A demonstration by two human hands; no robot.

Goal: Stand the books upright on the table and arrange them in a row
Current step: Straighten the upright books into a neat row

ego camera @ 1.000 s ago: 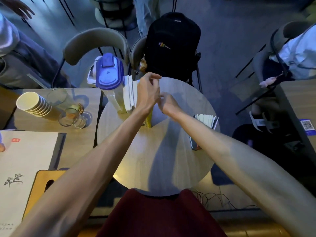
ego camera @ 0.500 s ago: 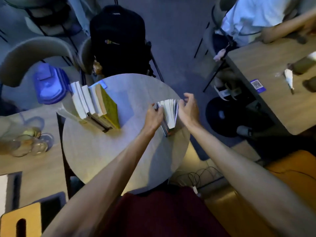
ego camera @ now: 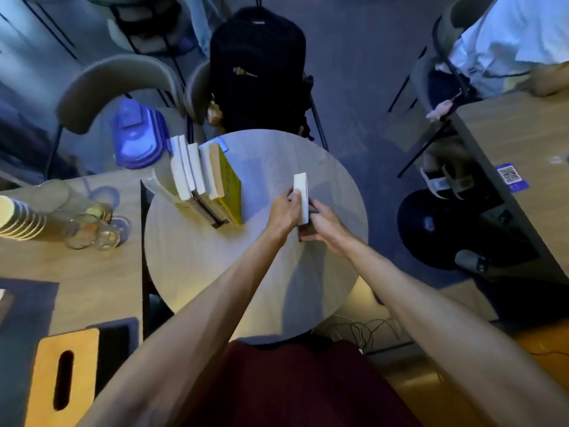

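Observation:
On the round wooden table (ego camera: 215, 272) a row of several upright books (ego camera: 203, 177) stands at the left, the nearest one yellow (ego camera: 231, 192). Right of the row, apart from it, a dark-covered book with white pages (ego camera: 301, 195) stands on edge. My left hand (ego camera: 284, 211) grips its left side and my right hand (ego camera: 323, 223) holds its right side near the spine.
A blue-lidded pitcher (ego camera: 138, 140) stands just left of the book row. Glasses (ego camera: 92, 229) and stacked paper cups (ego camera: 18, 220) sit on the left table. A black backpack (ego camera: 258, 69) rests on a chair beyond. A seated person (ego camera: 508, 41) is at the right table.
My hands left the book row and went to the fanned-open book at the table's right. That book has since been closed and stood on edge between both hands.

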